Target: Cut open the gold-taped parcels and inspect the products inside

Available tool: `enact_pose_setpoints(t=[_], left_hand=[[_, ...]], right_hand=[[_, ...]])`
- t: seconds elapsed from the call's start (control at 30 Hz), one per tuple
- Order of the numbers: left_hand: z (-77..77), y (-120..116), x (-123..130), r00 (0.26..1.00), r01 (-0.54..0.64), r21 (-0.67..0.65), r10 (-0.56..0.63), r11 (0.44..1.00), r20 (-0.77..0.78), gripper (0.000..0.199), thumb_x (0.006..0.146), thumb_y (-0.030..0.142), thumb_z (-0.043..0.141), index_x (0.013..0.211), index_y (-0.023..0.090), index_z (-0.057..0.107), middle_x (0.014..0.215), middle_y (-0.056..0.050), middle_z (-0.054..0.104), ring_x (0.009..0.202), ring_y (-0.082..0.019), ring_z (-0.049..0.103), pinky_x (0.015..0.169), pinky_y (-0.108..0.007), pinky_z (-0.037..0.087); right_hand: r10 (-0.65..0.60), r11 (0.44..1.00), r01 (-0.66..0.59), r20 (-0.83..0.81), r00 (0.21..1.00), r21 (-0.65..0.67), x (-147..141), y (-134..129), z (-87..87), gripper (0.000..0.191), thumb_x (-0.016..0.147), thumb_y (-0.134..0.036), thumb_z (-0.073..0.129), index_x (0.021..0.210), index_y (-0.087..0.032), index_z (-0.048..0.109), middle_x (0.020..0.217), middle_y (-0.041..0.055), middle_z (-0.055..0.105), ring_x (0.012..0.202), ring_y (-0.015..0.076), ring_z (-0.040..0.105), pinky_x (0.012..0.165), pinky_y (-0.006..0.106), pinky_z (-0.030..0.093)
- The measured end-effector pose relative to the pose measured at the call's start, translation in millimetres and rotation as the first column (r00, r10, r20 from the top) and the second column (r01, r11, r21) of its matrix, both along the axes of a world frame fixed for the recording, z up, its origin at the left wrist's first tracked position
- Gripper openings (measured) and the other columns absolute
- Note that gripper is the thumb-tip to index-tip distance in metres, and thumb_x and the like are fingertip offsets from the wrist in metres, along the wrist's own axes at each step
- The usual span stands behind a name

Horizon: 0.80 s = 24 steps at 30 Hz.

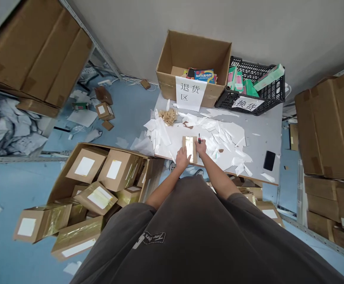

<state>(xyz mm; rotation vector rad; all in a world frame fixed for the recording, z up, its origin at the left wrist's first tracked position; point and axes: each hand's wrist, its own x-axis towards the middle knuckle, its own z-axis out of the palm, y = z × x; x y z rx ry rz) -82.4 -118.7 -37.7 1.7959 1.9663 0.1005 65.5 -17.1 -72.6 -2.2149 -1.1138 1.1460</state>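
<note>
A small brown cardboard parcel (191, 149) with a shiny taped label lies at the front edge of the white table (257, 126). On its left side rests my left hand (183, 158), fingers spread over the cardboard. My right hand (201, 146) is closed around a red and black tool (199, 139), which looks like a cutter or a pen, at the parcel's right edge. Torn white paper (219, 132) and crumpled brown paper (168, 117) lie around and behind the parcel.
At the table's back stand an open carton (166, 85) with books and a black crate (266, 103) with green boxes. A black phone (269, 160) lies at the right. Down on the left, a large carton (152, 177) overflows with parcels. Shelves with cartons (322, 130) flank both sides.
</note>
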Motion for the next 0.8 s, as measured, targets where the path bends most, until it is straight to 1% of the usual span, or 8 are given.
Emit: enact_pose_setpoints(t=[0.1, 0.17, 0.27, 0.37, 0.47, 0.57, 0.7, 0.8], left_hand=[[4.3, 1.0, -5.4, 0.999, 0.044, 0.003, -0.044, 0.999, -0.02, 0.068, 0.107, 0.038, 0.058, 0.169, 0.015, 0.039, 0.174, -0.025, 0.039, 0.147, -0.039, 0.052, 0.113, -0.05, 0.051], [8.4, 7.3, -14.8, 0.977, 0.212, 0.037, -0.212, 0.976, -0.028, 0.065, 0.104, 0.027, 0.059, 0.166, 0.018, 0.044, 0.178, -0.021, 0.034, 0.157, -0.039, 0.042, 0.118, -0.05, 0.047], [13.2, 19.7, -30.7, 0.788, 0.615, 0.036, -0.615, 0.788, 0.005, 0.063, 0.095, 0.013, 0.064, 0.156, 0.024, 0.057, 0.174, -0.013, 0.045, 0.164, -0.035, 0.033, 0.122, -0.048, 0.043], [14.3, 31.2, -38.0, 0.652, 0.757, 0.044, -0.758, 0.651, 0.007, 0.054, 0.092, 0.01, 0.064, 0.144, 0.026, 0.067, 0.161, -0.012, 0.058, 0.16, -0.033, 0.04, 0.122, -0.047, 0.041], [13.5, 42.1, -34.0, 0.665, 0.745, 0.063, -0.747, 0.664, 0.013, 0.044, 0.094, 0.009, 0.058, 0.133, 0.023, 0.072, 0.145, -0.016, 0.067, 0.15, -0.033, 0.05, 0.121, -0.048, 0.041], [12.9, 50.5, -27.1, 0.702, 0.71, 0.036, -0.71, 0.704, 0.055, 0.037, 0.092, 0.012, 0.064, 0.126, 0.021, 0.076, 0.138, -0.02, 0.068, 0.144, -0.036, 0.054, 0.125, -0.052, 0.038], [12.6, 49.0, -25.8, 0.755, 0.654, 0.049, -0.656, 0.755, 0.025, 0.039, 0.086, 0.016, 0.074, 0.125, 0.019, 0.075, 0.155, -0.02, 0.06, 0.155, -0.04, 0.046, 0.127, -0.056, 0.037], [12.3, 41.3, -27.4, 0.777, 0.629, 0.029, -0.629, 0.776, -0.016, 0.054, 0.079, 0.017, 0.081, 0.131, 0.018, 0.071, 0.173, -0.018, 0.047, 0.163, -0.041, 0.038, 0.128, -0.056, 0.038]], right_hand=[[-0.01, 1.0, 0.01, -0.051, 0.999, 0.001, 1.1, 22.1, 4.5, 0.046, 0.082, -0.056, 0.077, 0.107, -0.027, 0.051, 0.108, 0.0086, 0.076, 0.1, 0.0286, 0.071, 0.088, 0.035, 0.053], [-0.005, 1.0, 0.006, -0.092, 0.996, 0.017, 11.3, 16.3, 5.8, 0.053, 0.078, -0.058, 0.081, 0.107, -0.027, 0.051, 0.108, 0.0075, 0.075, 0.101, 0.0282, 0.071, 0.088, 0.034, 0.053], [0.026, 1.0, -0.027, -0.142, 0.989, -0.002, 35.3, -23.1, 4.1, 0.062, 0.069, -0.06, 0.086, 0.107, -0.027, 0.051, 0.109, 0.0052, 0.075, 0.103, 0.0271, 0.071, 0.09, 0.034, 0.054], [0.078, 0.994, -0.088, -0.141, 0.987, -0.065, 51.9, -74.7, -0.1, 0.063, 0.066, -0.058, 0.088, 0.105, -0.028, 0.049, 0.109, 0.0053, 0.075, 0.104, 0.0275, 0.072, 0.089, 0.035, 0.056], [0.093, 0.991, -0.101, -0.092, 0.991, -0.089, 48.0, -100.7, -3.0, 0.054, 0.079, -0.06, 0.078, 0.108, -0.028, 0.046, 0.112, 0.009, 0.075, 0.106, 0.0287, 0.073, 0.09, 0.037, 0.057], [0.083, 0.991, -0.083, -0.001, 0.997, -0.108, 32.8, -87.9, -3.6, 0.049, 0.086, -0.06, 0.07, 0.112, -0.028, 0.046, 0.111, 0.0106, 0.075, 0.107, 0.0302, 0.073, 0.089, 0.037, 0.056], [0.12, 0.991, -0.118, 0.031, 0.992, -0.062, 27.3, -52.9, 1.3, 0.054, 0.084, -0.06, 0.072, 0.116, -0.027, 0.045, 0.109, 0.0097, 0.074, 0.107, 0.0305, 0.072, 0.088, 0.036, 0.055], [0.199, 0.98, -0.2, -0.109, 0.974, -0.001, 40.8, -49.1, 10.3, 0.052, 0.088, -0.062, 0.071, 0.116, -0.027, 0.044, 0.1, 0.0058, 0.073, 0.093, 0.0264, 0.072, 0.079, 0.033, 0.056]])
